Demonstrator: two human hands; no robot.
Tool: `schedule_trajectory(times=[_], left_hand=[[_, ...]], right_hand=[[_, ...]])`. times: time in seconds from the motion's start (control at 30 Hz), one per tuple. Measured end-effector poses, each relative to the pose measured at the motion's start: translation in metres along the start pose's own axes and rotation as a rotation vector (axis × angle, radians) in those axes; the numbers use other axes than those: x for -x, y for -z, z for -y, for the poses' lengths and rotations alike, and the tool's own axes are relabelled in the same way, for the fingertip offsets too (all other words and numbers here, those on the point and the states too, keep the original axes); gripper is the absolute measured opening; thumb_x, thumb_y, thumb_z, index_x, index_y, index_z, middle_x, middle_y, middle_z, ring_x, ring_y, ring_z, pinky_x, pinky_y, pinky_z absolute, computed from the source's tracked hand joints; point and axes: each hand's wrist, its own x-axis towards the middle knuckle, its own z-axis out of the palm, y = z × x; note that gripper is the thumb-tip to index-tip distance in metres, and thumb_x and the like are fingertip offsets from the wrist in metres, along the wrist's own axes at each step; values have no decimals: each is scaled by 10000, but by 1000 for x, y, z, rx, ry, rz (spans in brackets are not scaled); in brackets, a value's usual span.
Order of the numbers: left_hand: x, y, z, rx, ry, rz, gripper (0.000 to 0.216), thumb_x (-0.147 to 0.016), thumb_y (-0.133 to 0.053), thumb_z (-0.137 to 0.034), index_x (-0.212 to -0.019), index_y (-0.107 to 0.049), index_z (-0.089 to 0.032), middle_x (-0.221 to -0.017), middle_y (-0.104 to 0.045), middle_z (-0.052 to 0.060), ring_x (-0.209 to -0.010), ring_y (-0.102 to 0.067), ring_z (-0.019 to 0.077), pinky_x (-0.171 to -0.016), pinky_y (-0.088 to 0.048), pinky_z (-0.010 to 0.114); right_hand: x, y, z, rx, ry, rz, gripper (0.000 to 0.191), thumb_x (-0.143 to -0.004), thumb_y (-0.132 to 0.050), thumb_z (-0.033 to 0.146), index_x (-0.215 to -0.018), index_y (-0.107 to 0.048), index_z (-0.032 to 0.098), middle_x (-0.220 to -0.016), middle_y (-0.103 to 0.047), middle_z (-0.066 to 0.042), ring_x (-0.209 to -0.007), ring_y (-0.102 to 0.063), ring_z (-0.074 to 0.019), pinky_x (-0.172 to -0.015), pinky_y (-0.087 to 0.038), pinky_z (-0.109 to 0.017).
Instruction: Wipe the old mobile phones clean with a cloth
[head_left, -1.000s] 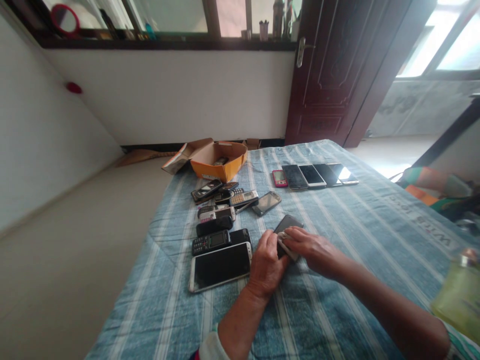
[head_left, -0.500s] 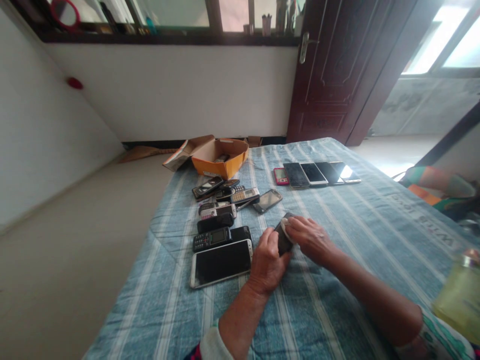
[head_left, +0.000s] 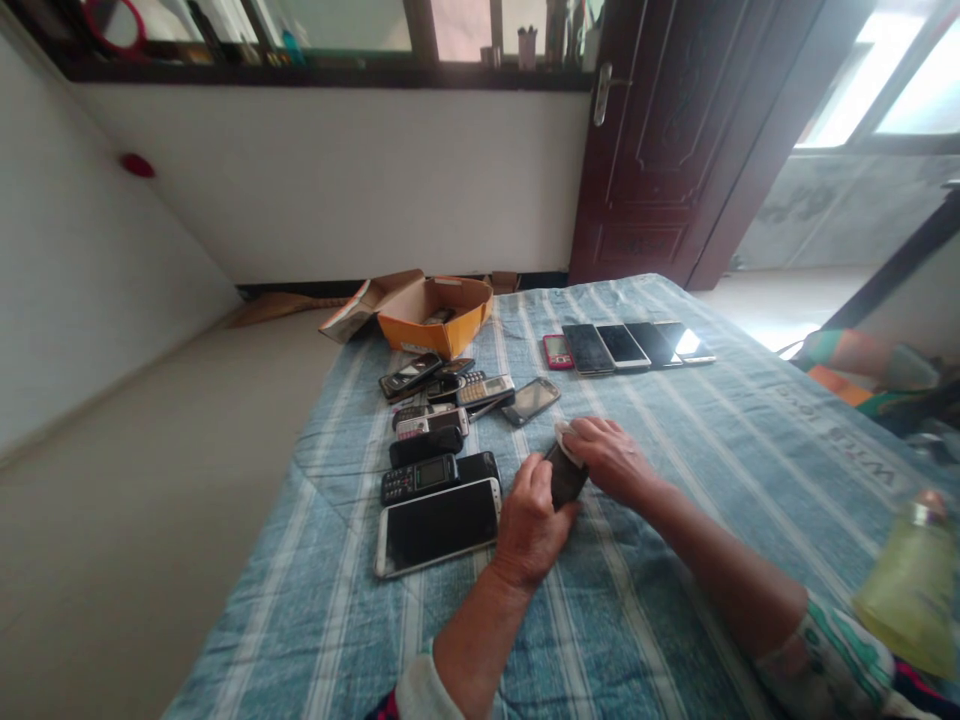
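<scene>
My left hand (head_left: 534, 520) grips a dark mobile phone (head_left: 568, 482) by its left side, low over the cloth. Pressed to the phone's upper end is a small white wipe (head_left: 564, 436), pinched in the fingers of my right hand (head_left: 609, 458). Just left of my left hand lies a large white smartphone (head_left: 439, 527) with a black screen. Behind it rests a black keypad phone (head_left: 420, 479). A grey touchscreen phone (head_left: 532, 401) lies beyond my hands. My fingers hide part of the held phone.
Several older phones (head_left: 431, 424) lie piled before an open orange cardboard box (head_left: 442, 335). At the back right, a pink phone (head_left: 557, 351) sits beside a row of smartphones (head_left: 621, 346). A yellowish bottle (head_left: 911, 585) stands at the right. Blue striped cloth (head_left: 330, 620) covers the surface.
My right hand and the wipe have shifted slightly up and left along the phone, reaching its top edge. The left hand keeps its hold. The whole view has moved slightly.
</scene>
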Motion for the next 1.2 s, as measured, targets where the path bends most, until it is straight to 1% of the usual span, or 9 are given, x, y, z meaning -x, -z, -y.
schedule_trajectory(times=[0.1,0.17,0.27,0.37,0.53,0.7,0.87,1.07,1.2], left_hand=[[-1,1,-2,-4,-4,-19,525,-650,-744,-115,-1113,-504,-175,-1188,-597,131,-1134,-609,294,-948,-545,458],[-2,2,-3,5,-1,-22,533,-642,-749,-108,-1110,-502,-171,-1159,-610,124,-1117,-616,294,-944,-547,458],[-1,2,-4,17,16,-21,612,-650,-751,-117,-1189,-464,-158,-1152,-618,126,-1117,-615,301,-939,-545,468],[1,0,0,31,19,-30,777,-687,-740,-149,-1353,-342,-164,-1256,-579,157,-1180,-587,310,-964,-526,482],[4,-5,3,54,-9,-79,894,-739,-691,-150,-1468,-175,-174,-1398,-482,191,-1293,-502,312,-1043,-462,506],[3,-7,4,74,23,-94,931,-718,-704,-153,-1481,-172,-193,-1405,-476,186,-1282,-510,320,-1020,-482,501],[3,-10,4,76,49,-100,913,-695,-707,-135,-1468,-223,-186,-1379,-500,182,-1255,-533,317,-1002,-502,477],[2,-11,2,11,58,-121,872,-677,-712,-113,-1435,-282,-140,-1362,-511,206,-1271,-515,336,-1021,-478,492],[-1,-8,2,27,40,-89,866,-683,-711,-111,-1434,-282,-149,-1339,-533,191,-1244,-541,321,-1003,-493,473]], right_hand=[[-10,1,-8,5,-140,81,219,-908,-483,112,-993,-661,207,-1010,-617,-78,-1001,-516,-217,-796,-368,-319],[-11,0,-7,-2,-143,77,222,-898,-492,107,-997,-661,211,-1010,-612,-70,-985,-510,-211,-788,-364,-311],[-7,-4,0,-38,-23,14,186,-921,-508,160,-1026,-654,208,-1004,-605,-70,-998,-491,-213,-814,-364,-317],[-5,-6,9,-79,95,-29,142,-930,-526,196,-983,-658,200,-975,-597,-69,-997,-476,-213,-831,-365,-322],[-11,-2,20,-116,179,-4,105,-916,-547,194,-902,-651,191,-916,-593,-52,-937,-473,-203,-815,-365,-317],[-13,0,13,-52,42,40,139,-906,-522,159,-930,-654,197,-962,-608,-70,-974,-496,-217,-822,-366,-325],[-11,-4,-3,-29,-173,61,309,-873,-488,102,-1126,-627,213,-1044,-616,-81,-1004,-520,-227,-797,-374,-315],[-14,-3,-3,-31,-240,65,395,-864,-442,99,-1200,-607,225,-1057,-628,-85,-984,-529,-233,-779,-377,-314],[-16,7,-1,-28,-280,127,366,-872,-421,125,-1153,-633,228,-1030,-632,-84,-953,-548,-226,-747,-376,-306]])
